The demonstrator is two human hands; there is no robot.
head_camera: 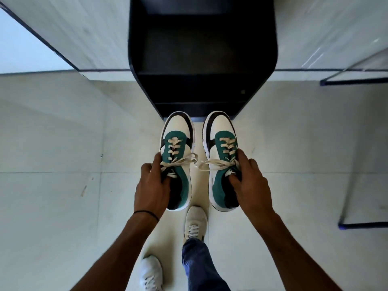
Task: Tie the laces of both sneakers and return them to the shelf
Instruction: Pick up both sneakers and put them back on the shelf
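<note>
Two green, white and black sneakers hang in the air over the floor, toes pointing at the black shelf [201, 85]. My left hand [152, 185] grips the left sneaker [178, 143] at its collar, fingers inside the opening. My right hand [249, 181] holds the right sneaker [220, 139] the same way. Both shoes carry cream laces tied in bows, and the loops stick out toward the gap between them. The shelf stands straight ahead with dark tiers that look bare.
Pale tiled floor [63, 185] spreads on both sides. My own feet in white shoes [196, 221] and a blue trouser leg stand below the sneakers. A blue metal frame [357, 224] is at the right. White walls flank the shelf.
</note>
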